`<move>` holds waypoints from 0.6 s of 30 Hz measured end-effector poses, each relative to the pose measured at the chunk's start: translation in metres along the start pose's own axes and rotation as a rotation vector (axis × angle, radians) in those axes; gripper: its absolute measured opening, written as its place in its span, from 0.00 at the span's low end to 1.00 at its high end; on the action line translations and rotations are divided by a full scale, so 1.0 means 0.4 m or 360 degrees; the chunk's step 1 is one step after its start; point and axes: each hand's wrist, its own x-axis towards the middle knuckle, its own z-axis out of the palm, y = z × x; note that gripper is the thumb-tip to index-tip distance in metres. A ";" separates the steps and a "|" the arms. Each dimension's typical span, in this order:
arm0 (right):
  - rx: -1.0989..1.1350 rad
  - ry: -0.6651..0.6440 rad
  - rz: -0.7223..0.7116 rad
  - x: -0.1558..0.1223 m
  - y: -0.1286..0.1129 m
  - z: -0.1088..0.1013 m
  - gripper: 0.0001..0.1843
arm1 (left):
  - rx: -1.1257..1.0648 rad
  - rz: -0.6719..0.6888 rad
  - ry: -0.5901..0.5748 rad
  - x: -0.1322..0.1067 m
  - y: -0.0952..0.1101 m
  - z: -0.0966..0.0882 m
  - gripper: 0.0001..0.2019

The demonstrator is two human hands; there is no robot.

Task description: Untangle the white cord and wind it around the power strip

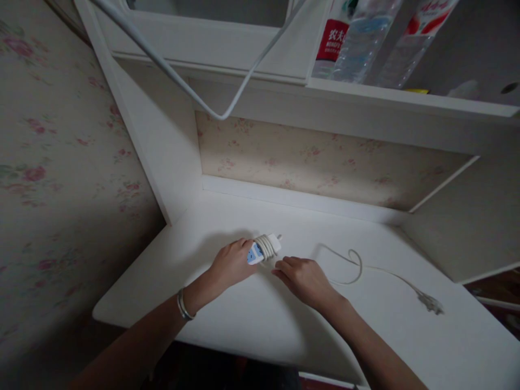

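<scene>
My left hand [233, 260] is closed around one end of a white power strip [255, 254] with blue socket faces, held just above the white desk. Several turns of its white cord [266, 247] are wrapped around the strip's middle. Close to the right of the wraps, my right hand [300, 276] pinches the cord. The loose length runs out beyond that hand, makes a small loop [355, 262] on the desk, and ends in a plug [430, 303] lying at the right. Part of the strip is hidden under my left fingers.
The white desk [252, 319] has a raised back edge and side panels. Above it, a shelf [406, 97] holds several plastic bottles [365, 40]. A thick white cable [221, 116] hangs down in front of the upper cabinet. Flowered wallpaper [60, 162] covers the left wall.
</scene>
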 end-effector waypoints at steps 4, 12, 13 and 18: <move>-0.0015 -0.0162 -0.0146 0.013 0.007 -0.025 0.14 | 0.0155 0.0091 -0.0116 -0.010 0.010 0.015 0.19; 0.0138 -0.0553 -0.0247 0.041 0.021 -0.075 0.11 | 0.0320 0.0395 -0.0240 -0.025 0.042 0.031 0.20; 0.0165 -0.0603 -0.0247 0.047 0.023 -0.084 0.11 | 0.0327 0.0439 -0.0242 -0.026 0.046 0.031 0.20; 0.0621 -0.0835 -0.0256 0.072 0.059 -0.117 0.17 | 0.0258 0.0775 -0.0366 -0.043 0.054 0.008 0.19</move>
